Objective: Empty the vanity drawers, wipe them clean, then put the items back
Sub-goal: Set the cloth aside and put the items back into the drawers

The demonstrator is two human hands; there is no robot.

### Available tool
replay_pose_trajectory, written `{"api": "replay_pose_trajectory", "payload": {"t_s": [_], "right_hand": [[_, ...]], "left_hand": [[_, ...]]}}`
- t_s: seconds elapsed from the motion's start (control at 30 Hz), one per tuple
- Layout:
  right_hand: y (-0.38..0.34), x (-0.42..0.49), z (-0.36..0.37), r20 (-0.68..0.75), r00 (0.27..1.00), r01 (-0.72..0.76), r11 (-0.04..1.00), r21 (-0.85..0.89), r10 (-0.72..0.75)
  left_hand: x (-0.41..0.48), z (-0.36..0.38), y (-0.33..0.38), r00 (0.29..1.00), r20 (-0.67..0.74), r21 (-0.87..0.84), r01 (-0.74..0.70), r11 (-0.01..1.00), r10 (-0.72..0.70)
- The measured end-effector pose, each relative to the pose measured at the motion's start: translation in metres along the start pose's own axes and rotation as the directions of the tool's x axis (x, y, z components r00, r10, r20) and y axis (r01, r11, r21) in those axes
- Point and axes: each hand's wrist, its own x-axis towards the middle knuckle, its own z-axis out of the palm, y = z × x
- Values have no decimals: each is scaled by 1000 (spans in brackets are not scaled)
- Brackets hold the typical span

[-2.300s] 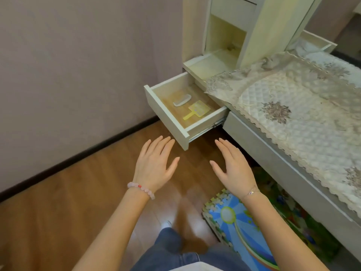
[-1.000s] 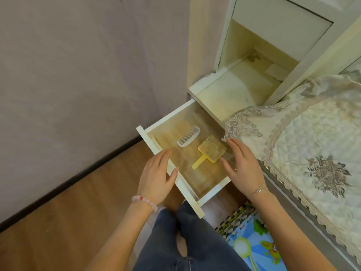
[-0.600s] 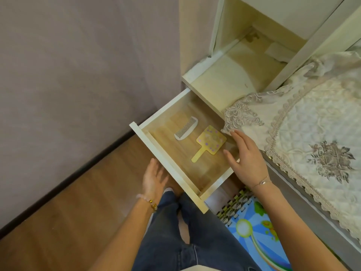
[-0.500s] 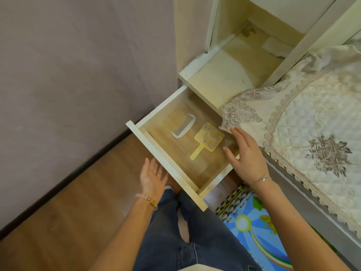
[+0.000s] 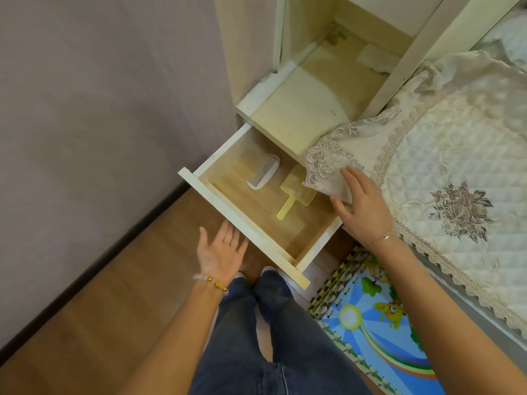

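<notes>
Drawer [image 5: 242,220] stands pulled well out from the vanity, front panel toward me, still holding its two items. Emptying not yet done, as I judge it.

Far left: bare wall [image 5: 99,109] and dark skirting, wood floor [image 5: 114,280] below. Nothing in the way there.

My left hand [image 5: 221,250] sits below the drawer front, palm up, fingers spread and slack, gripping nothing. Whether the fingertips touch the underside of the panel I cannot tell. Risk: if I press up or lean here, the extended drawer could tilt or slip on its runners.

Inside, left to right: white comb [image 5: 263,172] toward the far end, lying flat; yellow hand mirror [image 5: 296,193] just beside it, handle pointing near. Lace corner of the quilted cover [image 5: 328,163] droops over the mirror's head and hides part of it.

My right hand [image 5: 360,208] rests at the drawer's right side on that cloth corner, fingers loosely curved against it. Whether it pinches the fabric or only pushes, I cannot tell.

Risks: cloth falls back into the drawer and snags when I lift the mirror; a tug drags the whole cover along the top. Mirror likely fragile, so lift by the handle.

Near right: bright foam mat [image 5: 379,332] on the floor, my legs [image 5: 271,337] close under the drawer's near corner. Easy knock.
</notes>
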Motion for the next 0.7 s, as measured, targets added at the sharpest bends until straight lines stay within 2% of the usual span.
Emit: {"api": "replay_pose_trajectory", "payload": {"t_s": [0.27,0.7], "right_hand": [[36,27,0,167,986,0,996,-85,14],[47,27,6,156,988,14,999,-42,-7]], "left_hand": [[24,32,-12,998,58,24,4,1000,-5],[71,89,-32,993,112,-6,42,999,-41]]}}
